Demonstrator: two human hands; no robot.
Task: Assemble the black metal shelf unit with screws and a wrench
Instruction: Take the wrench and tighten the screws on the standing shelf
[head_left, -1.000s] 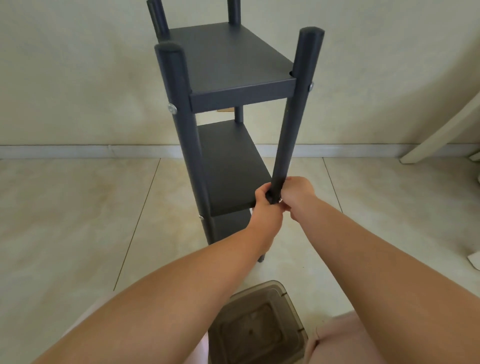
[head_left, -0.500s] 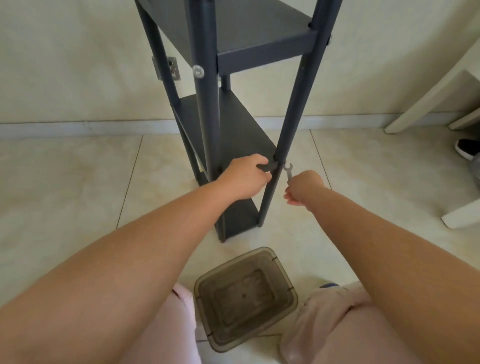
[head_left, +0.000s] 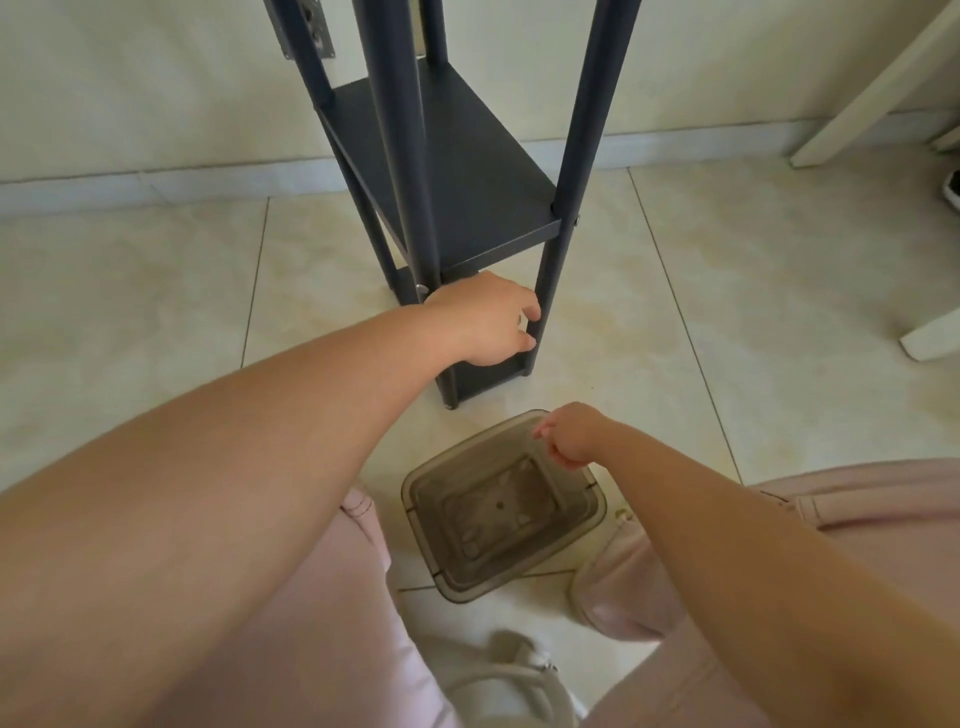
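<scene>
Head view: black shelf unit (head_left: 457, 171) stands upright on floor, upper centre of frame. Left hand (head_left: 488, 322) at front right post (head_left: 550, 291), fingers curled, grip unclear. Right hand (head_left: 571, 436) fisted over brown bin (head_left: 457, 582), contents hidden. Rigid, probably light; hold by posts. No readable writing.

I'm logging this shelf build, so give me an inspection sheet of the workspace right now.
Surface: tiled floor, pale, bare around the unit.
Job's things: black shelf unit standing upright; wrench not visible.
Clutter: brown plastic tub on the floor, under the right hand.
Grips: left hand at the unit's front-right leg, something small and pale at its fingertips; right hand curled, contents hidden.
Cables: nothing seen.
Surroundings: cream wall, white furniture legs right.
</scene>
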